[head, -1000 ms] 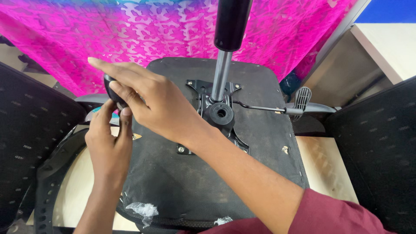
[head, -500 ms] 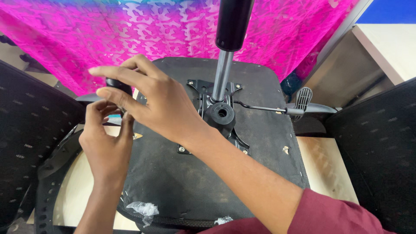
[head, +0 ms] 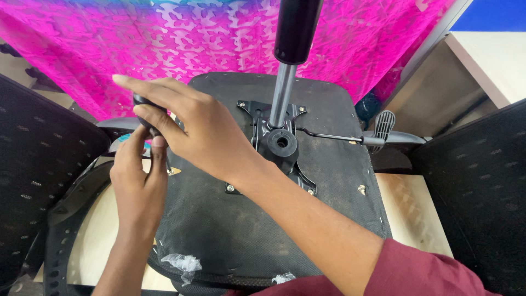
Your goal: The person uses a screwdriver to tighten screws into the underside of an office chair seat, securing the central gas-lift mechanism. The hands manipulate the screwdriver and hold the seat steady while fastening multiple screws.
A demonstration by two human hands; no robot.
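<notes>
- One upturned office chair seat [head: 246,230] lies underside up on a pale wooden table [head: 411,219], its black fabric facing the camera.
- One black metal mechanism plate [head: 276,145] is bolted at the middle of the seat; three of its bolt heads show along its lower edge.
- One gas cylinder [head: 290,49] stands upright out of that plate, silver below and black above.
- One thin lever [head: 350,137] runs rightward from the plate and ends in one grey ribbed paddle.
- The right hand [head: 203,134] reaches across the seat's left edge, fingers curled round one dark tool handle [head: 143,112], with the forefinger stretched out straight.
- The left hand [head: 137,181] comes up from below, its fingertips pinched narrowly at the lower end of that same tool; what they grip there is hidden.
- Two scraps of clear plastic [head: 183,262] cling to the seat's near edge.
- One bright pink patterned cloth [head: 164,49] hangs behind.
- Two black mesh chair backs [head: 38,164] flank the table, one either side.
</notes>
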